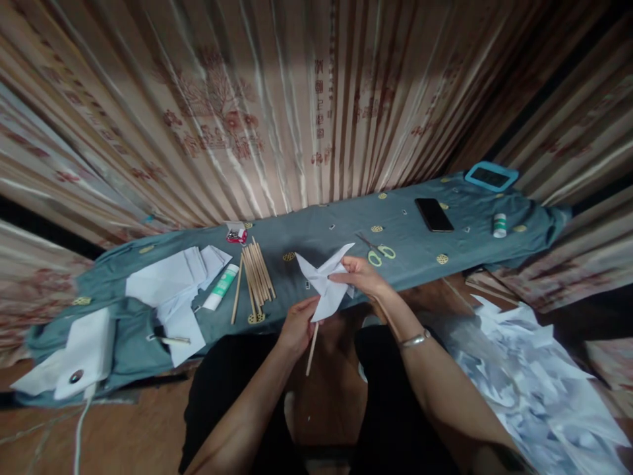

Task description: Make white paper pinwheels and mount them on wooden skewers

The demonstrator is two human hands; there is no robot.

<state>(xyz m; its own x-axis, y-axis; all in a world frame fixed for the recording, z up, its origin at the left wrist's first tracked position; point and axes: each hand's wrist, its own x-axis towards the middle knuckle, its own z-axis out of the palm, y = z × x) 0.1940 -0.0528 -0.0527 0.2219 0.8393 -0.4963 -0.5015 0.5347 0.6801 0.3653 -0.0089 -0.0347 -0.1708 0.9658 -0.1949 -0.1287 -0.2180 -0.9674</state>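
Pinwheel [326, 280] of white paper, in the head view, is held over the lap at the cloth's [316, 234] near edge. Left hand [297, 326] is closed round its stick [311, 349] just below the paper, steadying it. Right hand [363, 277] pinches the blades near the hub, likely to keep the folds together. Spare sticks [254, 280] and glue [221, 287] lie left of the pinwheel, scissors [378, 251] right of it.

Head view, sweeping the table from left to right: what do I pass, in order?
White paper stack → glue stick → wooden sticks → hand-held paper pinwheel → scissors → black phone → small white container.
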